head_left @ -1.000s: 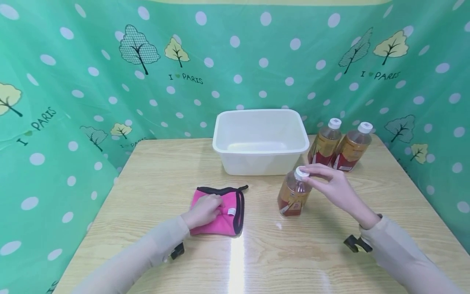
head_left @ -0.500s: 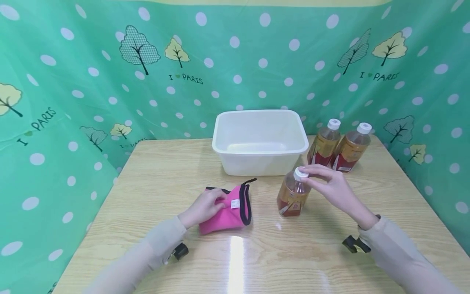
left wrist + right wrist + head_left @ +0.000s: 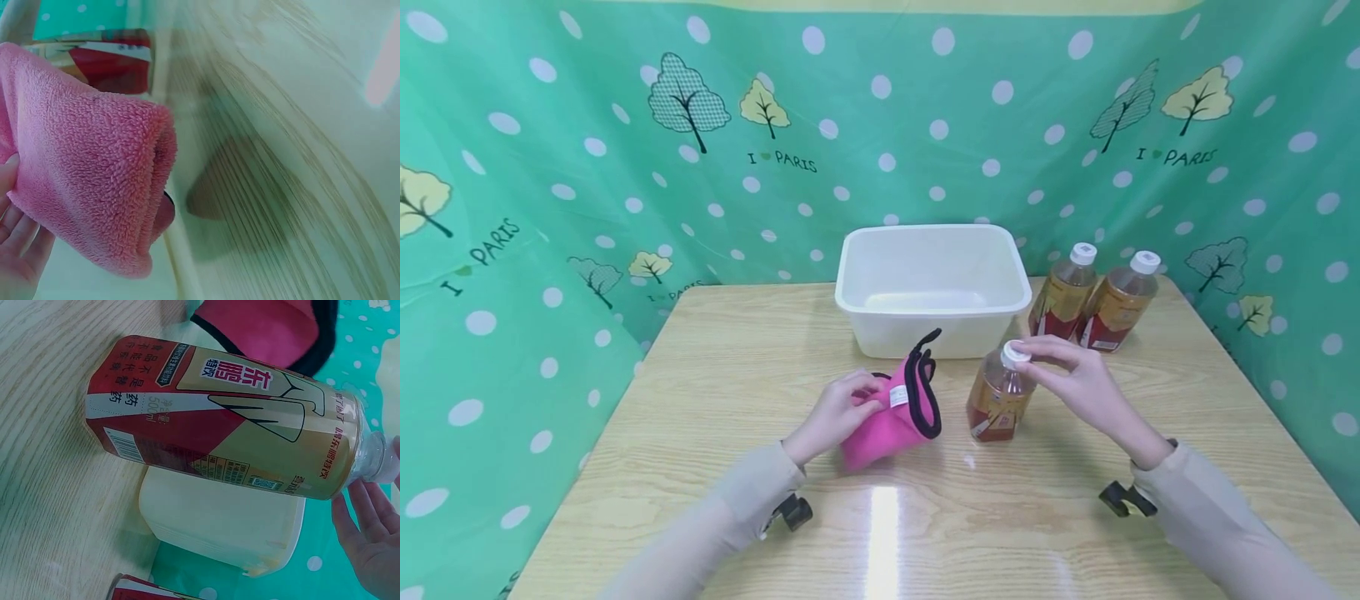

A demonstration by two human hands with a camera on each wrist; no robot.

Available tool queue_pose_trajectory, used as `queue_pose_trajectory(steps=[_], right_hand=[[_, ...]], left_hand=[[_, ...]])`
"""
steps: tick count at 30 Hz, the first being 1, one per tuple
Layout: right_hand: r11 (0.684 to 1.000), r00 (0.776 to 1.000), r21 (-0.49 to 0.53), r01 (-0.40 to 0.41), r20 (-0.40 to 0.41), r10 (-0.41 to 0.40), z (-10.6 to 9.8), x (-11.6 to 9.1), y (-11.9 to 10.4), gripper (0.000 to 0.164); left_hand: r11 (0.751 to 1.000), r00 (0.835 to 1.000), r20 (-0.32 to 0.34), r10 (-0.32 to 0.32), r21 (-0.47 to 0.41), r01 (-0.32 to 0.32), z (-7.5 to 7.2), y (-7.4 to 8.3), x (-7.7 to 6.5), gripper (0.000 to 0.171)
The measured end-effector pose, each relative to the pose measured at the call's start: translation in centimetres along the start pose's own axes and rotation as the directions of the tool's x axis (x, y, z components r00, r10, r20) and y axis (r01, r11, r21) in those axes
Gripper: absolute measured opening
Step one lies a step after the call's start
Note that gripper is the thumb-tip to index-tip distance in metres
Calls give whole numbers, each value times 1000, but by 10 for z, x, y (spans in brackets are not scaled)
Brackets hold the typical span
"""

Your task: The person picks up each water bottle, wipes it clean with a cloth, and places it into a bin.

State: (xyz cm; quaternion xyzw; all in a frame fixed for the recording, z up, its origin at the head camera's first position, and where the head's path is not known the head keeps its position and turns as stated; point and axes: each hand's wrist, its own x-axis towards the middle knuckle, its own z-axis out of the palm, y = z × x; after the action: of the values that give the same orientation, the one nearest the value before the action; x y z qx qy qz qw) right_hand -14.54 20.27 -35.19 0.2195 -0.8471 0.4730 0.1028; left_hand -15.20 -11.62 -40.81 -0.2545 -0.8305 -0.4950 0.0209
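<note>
In the head view my left hand [image 3: 837, 414] pinches a folded pink towel [image 3: 882, 435] with black edging, a white tag and a black loop. The towel is tilted up, its black-edged side facing the bottle. Fuzzy pile shows on the towel [image 3: 94, 175] in the left wrist view, with fingers behind it. My right hand [image 3: 1078, 379] grips the white cap [image 3: 1016, 353] of a drink bottle [image 3: 997, 407] that stands upright on the table. A red and gold label wraps the bottle [image 3: 219, 419] in the right wrist view. Towel and bottle are apart.
A white plastic basin [image 3: 932, 333] stands behind the towel and bottle. Two more capped bottles, one [image 3: 1063, 292] beside the other [image 3: 1117, 302], stand at the back right of the wooden table [image 3: 715, 350]. A green dotted curtain [image 3: 880, 150] hangs behind and at the sides.
My left hand has lifted the towel from lying flat and carried it to the right, toward the bottle. The right hand and bottle have stayed in place.
</note>
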Motion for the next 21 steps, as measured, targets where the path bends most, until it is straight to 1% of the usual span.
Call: queue_pose_trajectory(steps=[4,8,11,16,21], right_hand=[[1000,1000,1,-6,0,6,0,0,0,27],[1000,1000,-4,-10,0,10,0,0,-1,27],[1000,1000,-2,-11,-2,11,0,0,-1,27],[1000,1000,4,-6,-6,6,0,0,-1,26],[1000,1000,13,8,-14,-8,1,1,-1,26]], left_hand=[[999,1000,-29,-7,-49,5,7,7,4,17],[994,998,-41,-43,-99,39,14,13,7,18],[990,997,-45,-55,-134,49,19,17,9,18],[988,997,-60,-53,-147,44,28,21,13,18],[990,996,-66,-66,-127,57,36,27,19,18]])
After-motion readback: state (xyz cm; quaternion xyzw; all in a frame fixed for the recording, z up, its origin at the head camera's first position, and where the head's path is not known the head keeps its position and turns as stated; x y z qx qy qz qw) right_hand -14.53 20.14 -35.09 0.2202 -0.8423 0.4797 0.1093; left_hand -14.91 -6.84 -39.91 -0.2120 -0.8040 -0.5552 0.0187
